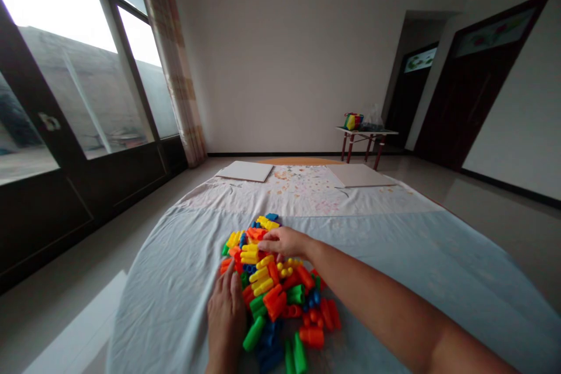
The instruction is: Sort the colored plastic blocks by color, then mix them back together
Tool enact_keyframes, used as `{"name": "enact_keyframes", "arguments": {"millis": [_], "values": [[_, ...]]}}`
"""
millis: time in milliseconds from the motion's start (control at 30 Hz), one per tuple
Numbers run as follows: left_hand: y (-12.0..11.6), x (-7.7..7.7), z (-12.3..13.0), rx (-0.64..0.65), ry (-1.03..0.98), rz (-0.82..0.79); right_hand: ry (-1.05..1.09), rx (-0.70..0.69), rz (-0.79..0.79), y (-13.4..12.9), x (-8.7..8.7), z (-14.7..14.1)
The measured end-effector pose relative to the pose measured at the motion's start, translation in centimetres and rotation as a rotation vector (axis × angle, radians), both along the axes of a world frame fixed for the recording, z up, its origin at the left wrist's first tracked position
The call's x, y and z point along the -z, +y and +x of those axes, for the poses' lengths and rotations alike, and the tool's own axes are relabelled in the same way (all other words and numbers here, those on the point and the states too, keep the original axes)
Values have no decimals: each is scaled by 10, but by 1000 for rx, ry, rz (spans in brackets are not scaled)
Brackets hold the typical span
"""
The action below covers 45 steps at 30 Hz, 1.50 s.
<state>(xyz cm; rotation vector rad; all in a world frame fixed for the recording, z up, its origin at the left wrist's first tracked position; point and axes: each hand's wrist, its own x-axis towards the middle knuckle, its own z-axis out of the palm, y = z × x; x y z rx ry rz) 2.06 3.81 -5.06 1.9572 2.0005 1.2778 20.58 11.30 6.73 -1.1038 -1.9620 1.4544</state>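
A heap of colourful plastic building blocks (276, 298) in red, orange, yellow, green and blue lies on the cloth in front of me. My left hand (227, 304) rests along the left side of the heap, fingers stretched forward, the tips touching orange-red blocks (225, 266). From the right, my right hand (287, 242) reaches over the upper part of the heap. Its fingers point left, apart from the thumb, close to a yellow block (249, 254). Both hands look open, with no block visibly held; the underside of my right hand is hidden.
A light blue cloth (385, 280) covers the table, with a flowered cloth (302, 187) beyond it. Two flat pale boards lie at the far end, the left board (246, 170) and the right board (360, 175). A small side table (372, 131) with bags stands by the wall.
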Motion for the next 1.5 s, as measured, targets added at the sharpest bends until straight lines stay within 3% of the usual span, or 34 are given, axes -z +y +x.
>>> {"name": "enact_keyframes", "arguments": {"millis": [133, 300, 400, 533, 700, 867, 1000, 1100, 1200, 1333, 1433, 1500], "values": [[-1, 3, -3, 21, 1, 75, -35, -36, 52, 4, -4, -6], [-9, -10, 4, -19, -105, 115, -252, 324, 341, 49, 11, 6], [-11, -19, 9, -48, -204, 52, -334, 405, 385, 78, 21, 11], [-8, -15, 8, -17, -207, 9, -443, 370, 418, 102, 32, -1], [-5, 2, 5, -24, -128, 13, -573, 212, 388, 109, 41, -24], [-7, 3, 7, -27, -96, -30, -636, 92, 419, 95, 46, -11], [-7, 3, 6, 10, -44, -3, -629, -5, 464, 73, 43, 17], [-5, 1, 4, 43, -36, -4, -509, -60, 492, 52, 39, 46], [-5, -10, 5, -12, -117, -75, -310, 103, 483, 27, 40, 79], [-8, -28, 9, -59, -201, -130, -242, 388, 374, -10, 60, 109], [-11, -35, 11, -52, -232, -146, -196, 441, 339, -26, 74, 101], [-12, -36, 12, -41, -236, -157, -124, 436, 326, -29, 74, 82]]}}
